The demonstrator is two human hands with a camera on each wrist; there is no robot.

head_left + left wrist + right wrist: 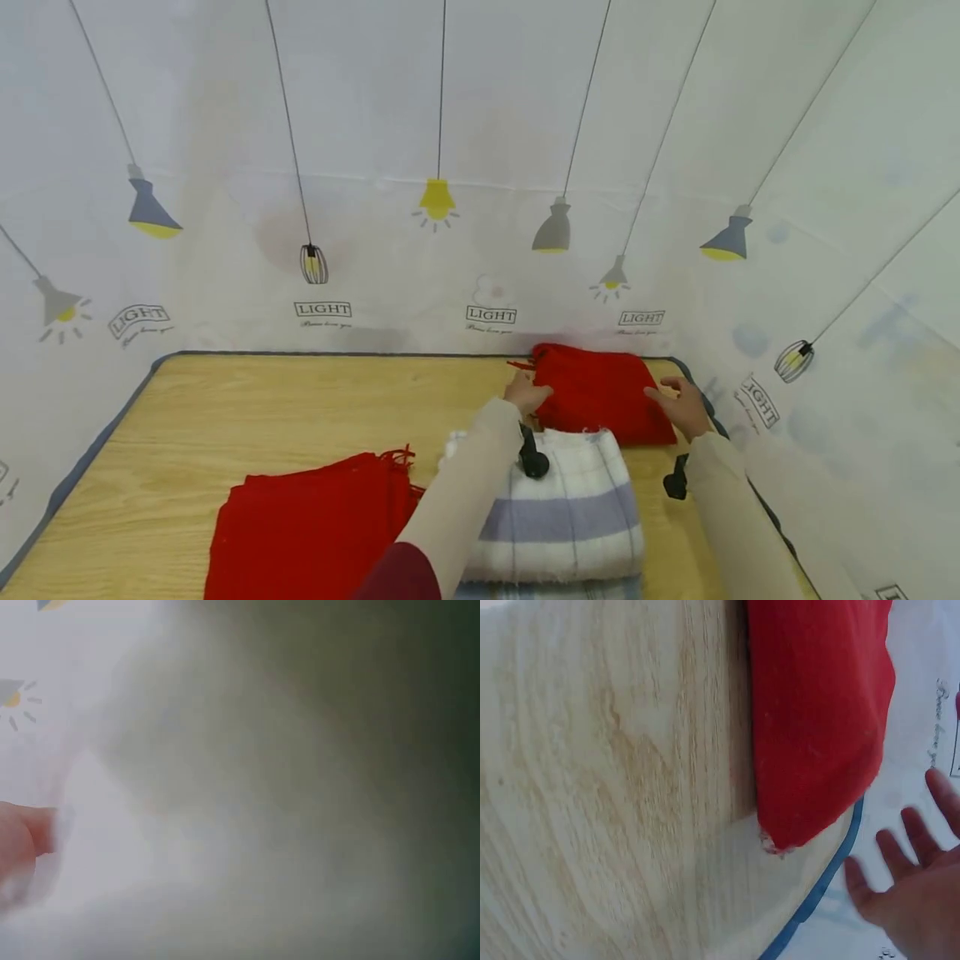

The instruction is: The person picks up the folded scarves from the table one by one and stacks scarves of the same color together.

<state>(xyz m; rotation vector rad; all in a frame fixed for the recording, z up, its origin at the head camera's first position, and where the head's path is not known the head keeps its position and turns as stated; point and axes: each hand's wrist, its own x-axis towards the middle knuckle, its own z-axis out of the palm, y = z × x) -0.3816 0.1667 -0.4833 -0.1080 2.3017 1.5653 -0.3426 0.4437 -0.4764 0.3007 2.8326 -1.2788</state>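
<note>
At the back right of the table lies a folded red fringed scarf (600, 392). My left hand (528, 394) is at its left side, the thumb reaching over the edge; whether it touches is unclear. Only part of the left hand (19, 851) shows in the left wrist view, where a pale blur covers most of the picture. My right hand (684, 408) is beside the scarf's right edge. The right wrist view shows the right hand (919, 892) with fingers spread, holding nothing, apart from the red scarf (817, 720).
A folded white and grey-blue plaid cloth (562, 517) lies in front of the red scarf, partly behind the left sleeve (465, 492). Another folded red fringed cloth (300, 533) is at front left. A lamp-printed backdrop (375, 250) stands behind the wooden table (150, 483).
</note>
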